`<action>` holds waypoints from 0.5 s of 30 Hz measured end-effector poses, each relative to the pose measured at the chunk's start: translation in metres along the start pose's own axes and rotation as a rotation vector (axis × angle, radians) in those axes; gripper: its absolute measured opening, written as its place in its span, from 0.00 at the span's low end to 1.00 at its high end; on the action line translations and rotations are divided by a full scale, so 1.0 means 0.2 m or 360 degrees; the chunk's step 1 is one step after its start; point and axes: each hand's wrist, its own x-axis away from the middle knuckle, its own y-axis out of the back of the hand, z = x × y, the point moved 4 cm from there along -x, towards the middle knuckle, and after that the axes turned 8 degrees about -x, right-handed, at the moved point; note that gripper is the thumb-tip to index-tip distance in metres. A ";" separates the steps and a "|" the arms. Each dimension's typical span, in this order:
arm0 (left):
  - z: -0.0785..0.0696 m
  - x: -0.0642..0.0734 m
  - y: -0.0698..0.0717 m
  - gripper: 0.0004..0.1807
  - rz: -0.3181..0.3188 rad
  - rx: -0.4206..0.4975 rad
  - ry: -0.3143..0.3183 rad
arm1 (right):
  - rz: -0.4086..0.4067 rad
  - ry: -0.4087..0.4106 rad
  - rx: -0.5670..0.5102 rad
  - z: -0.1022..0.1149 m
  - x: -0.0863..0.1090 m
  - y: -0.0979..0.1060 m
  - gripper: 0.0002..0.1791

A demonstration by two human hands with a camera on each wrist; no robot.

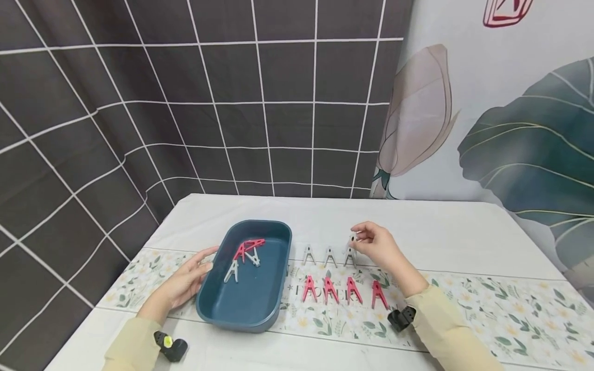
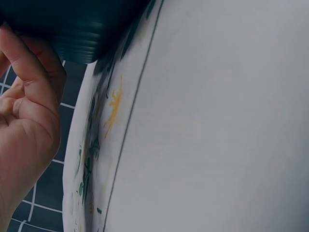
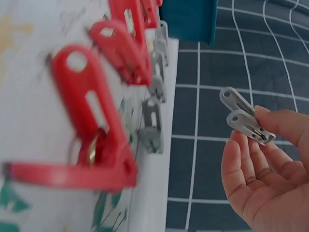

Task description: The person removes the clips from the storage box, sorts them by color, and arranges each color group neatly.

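Note:
My right hand pinches a grey clothespin between thumb and fingertips, raised above the table. Just below it in the head view stands another grey clothespin, with two more grey ones to its left. In front of them is a row of several red clothespins, standing on their spread legs. On the left, my left hand rests its fingers against the outer side of a dark blue plastic bin. Inside the bin lie two red clothespins and two grey clothespins.
A white tablecloth with a floral band covers the table. Behind it hang a dark grid-patterned curtain and a leaf-print cloth. Each wrist carries a small black camera.

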 end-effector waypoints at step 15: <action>-0.01 0.00 -0.01 0.23 0.0032 0.0049 -0.0019 | 0.0078 -0.0194 0.0080 -0.19 -0.02 0.05 0.18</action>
